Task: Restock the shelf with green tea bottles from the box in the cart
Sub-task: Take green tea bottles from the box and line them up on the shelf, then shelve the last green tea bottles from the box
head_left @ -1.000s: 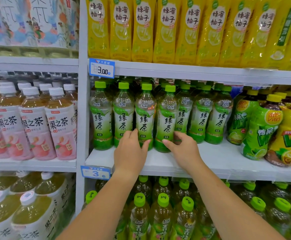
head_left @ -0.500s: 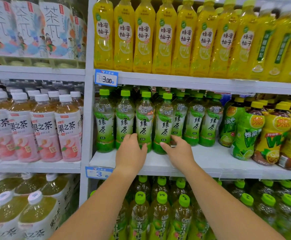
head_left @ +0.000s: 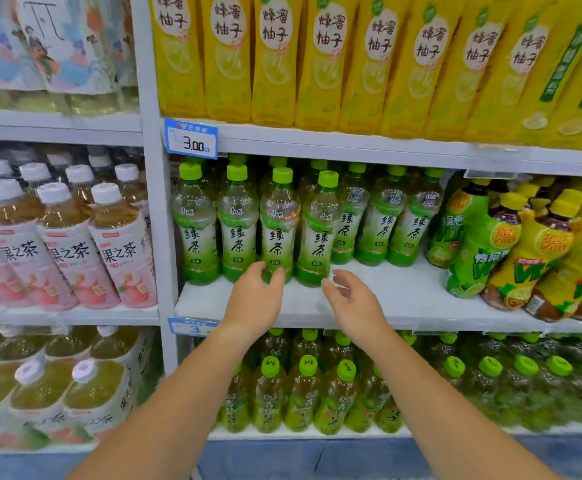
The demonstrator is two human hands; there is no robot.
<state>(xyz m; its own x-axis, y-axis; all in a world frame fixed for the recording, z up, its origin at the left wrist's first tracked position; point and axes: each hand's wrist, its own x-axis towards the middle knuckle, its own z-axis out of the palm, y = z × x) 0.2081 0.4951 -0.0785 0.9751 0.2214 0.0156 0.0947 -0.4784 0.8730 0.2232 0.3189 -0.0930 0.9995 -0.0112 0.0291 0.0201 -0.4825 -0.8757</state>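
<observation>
Green tea bottles [head_left: 277, 230] with green caps stand in rows on the white middle shelf [head_left: 404, 299], the front row stepping back toward the right. My left hand [head_left: 255, 299] hovers at the shelf's front, fingers apart, its fingertips at the base of the third bottle from the left. My right hand [head_left: 352, 303] is open just in front of the fourth bottle [head_left: 319, 233], not touching it. Neither hand holds anything. The box and the cart are out of view.
Yellow honey-pomelo bottles [head_left: 272, 57] fill the shelf above. Lemon drink bottles [head_left: 511, 251] lean at the right of the middle shelf. Pink peach tea bottles [head_left: 68, 251] stand in the left bay. More green-capped bottles [head_left: 303, 393] sit below. A blue price tag [head_left: 191, 138] reads 3.00.
Both hands have pulled back slightly from the two middle bottles and opened. The view has shifted closer to the shelf.
</observation>
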